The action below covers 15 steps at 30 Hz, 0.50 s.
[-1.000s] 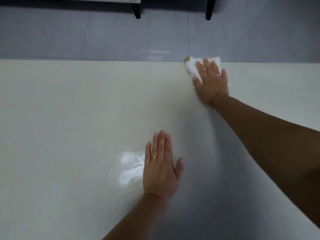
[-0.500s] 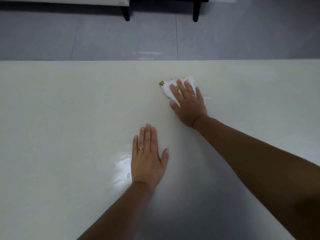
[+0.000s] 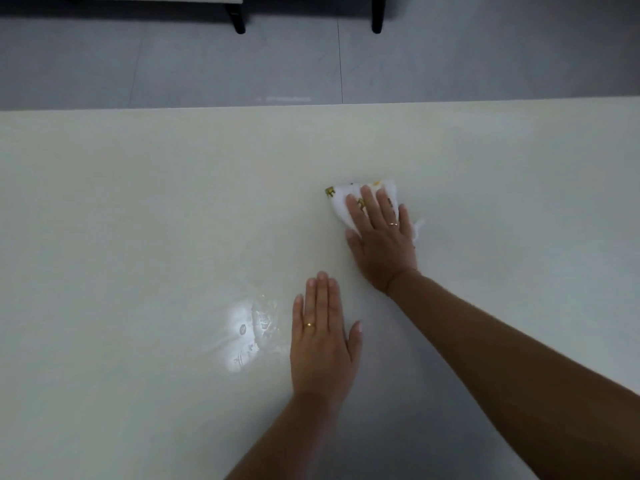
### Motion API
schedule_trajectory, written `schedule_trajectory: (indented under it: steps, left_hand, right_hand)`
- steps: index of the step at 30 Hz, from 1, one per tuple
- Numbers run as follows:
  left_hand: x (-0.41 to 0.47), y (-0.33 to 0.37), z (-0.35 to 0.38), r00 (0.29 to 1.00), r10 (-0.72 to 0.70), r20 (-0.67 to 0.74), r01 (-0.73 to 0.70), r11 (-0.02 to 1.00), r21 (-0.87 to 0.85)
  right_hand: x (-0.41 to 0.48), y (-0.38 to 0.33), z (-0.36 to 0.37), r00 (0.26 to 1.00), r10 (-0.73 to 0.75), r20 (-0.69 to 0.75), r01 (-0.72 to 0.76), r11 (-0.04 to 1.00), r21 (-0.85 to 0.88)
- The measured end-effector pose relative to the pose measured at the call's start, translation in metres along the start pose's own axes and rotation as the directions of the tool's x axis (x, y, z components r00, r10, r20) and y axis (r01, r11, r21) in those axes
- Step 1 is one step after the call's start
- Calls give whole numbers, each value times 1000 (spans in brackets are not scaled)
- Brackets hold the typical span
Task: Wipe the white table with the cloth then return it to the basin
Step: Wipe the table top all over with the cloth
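The white table (image 3: 138, 220) was a broad, glossy, cream-white top that filled the near and middle scene, its far edge straight against the floor. A bright patch (image 3: 247, 336) of streaky glare lay on its near middle. The cloth (image 3: 341, 199), white with small yellow marks, lay bunched flat on the table right of centre, toward the far side, mostly covered by the right hand (image 3: 381, 237) pressed on it with straight fingers.

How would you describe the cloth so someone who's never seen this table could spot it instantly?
The white table fills most of the view. Right of its middle, the right hand presses flat on the cloth. Small and white, its yellow print sets it apart from the plain tabletop.
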State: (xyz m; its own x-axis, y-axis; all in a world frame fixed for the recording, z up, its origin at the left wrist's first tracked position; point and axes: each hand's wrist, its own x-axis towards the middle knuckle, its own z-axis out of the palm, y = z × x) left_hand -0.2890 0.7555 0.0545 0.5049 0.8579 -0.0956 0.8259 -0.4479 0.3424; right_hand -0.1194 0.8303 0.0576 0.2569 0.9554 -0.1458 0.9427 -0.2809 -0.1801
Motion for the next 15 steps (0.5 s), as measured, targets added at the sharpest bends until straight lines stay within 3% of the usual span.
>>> schedule_trajectory:
  steps: [1, 3, 6, 9, 11, 15]
  left_hand:
    - [1, 0, 1, 1000, 0, 3, 0, 1000, 13]
    - [1, -1, 3, 1000, 2, 19, -2, 1000, 25]
    - [1, -1, 4, 1000, 9, 17, -9, 999, 34]
    - [1, -1, 4, 1000, 4, 12, -5, 999, 43]
    - [1, -1, 3, 1000, 3, 18, -3, 999, 47]
    - [1, 0, 0, 1000, -4, 22, 3, 996, 84]
  right_hand:
    - [-2, 13, -3, 998, -55, 6, 55, 998, -8]
    - [-5, 41, -7, 1000, -26, -5, 26, 999, -31]
    - [-13, 62, -10, 975, 222, -30, -222, 975, 2]
    - [-18, 35, -5, 910, 415, -16, -413, 909, 56]
    - [-30, 6, 3, 926, 377, 0, -376, 924, 63]
    - [-69, -7, 9, 999, 27, 35, -28, 1000, 7]
